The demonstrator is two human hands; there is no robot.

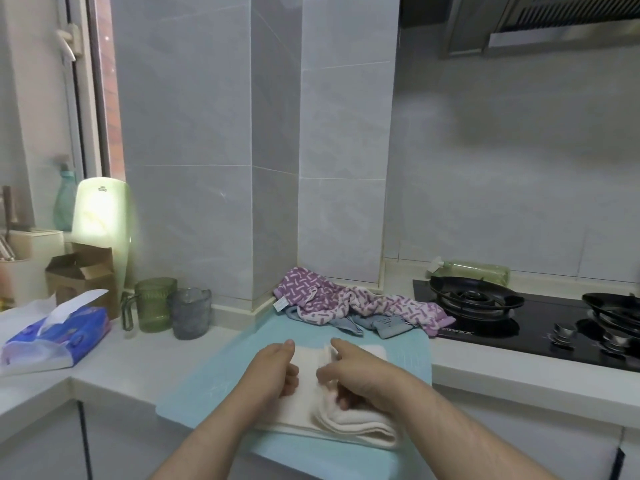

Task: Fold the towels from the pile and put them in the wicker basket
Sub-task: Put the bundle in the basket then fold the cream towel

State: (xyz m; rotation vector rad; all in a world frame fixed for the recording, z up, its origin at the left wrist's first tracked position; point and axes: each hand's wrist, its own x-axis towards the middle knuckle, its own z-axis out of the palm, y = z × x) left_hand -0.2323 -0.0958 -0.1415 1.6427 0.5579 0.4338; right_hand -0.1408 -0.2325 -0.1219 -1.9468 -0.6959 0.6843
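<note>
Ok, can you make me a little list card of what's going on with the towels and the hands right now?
towel being folded: white towel, partly folded, lying on the blue mat
left hand: resting on the white towel
right hand: on the towel, fingers curled at a fold
pile still waiting: purple patterned towel on top of a blue-grey cloth, at the mat's far edge
wicker basket: not in view
nearby: green cup, grey cup, tissue pack, stove

— What does the person wear near the light-blue mat point(221, 386)?
— Nothing shows on either forearm; both are bare up to the bottom edge.
— Rings, a watch?
— None on the left hand point(277, 370) or right hand point(356, 375). Short nails, fine hair on the right forearm.
</note>
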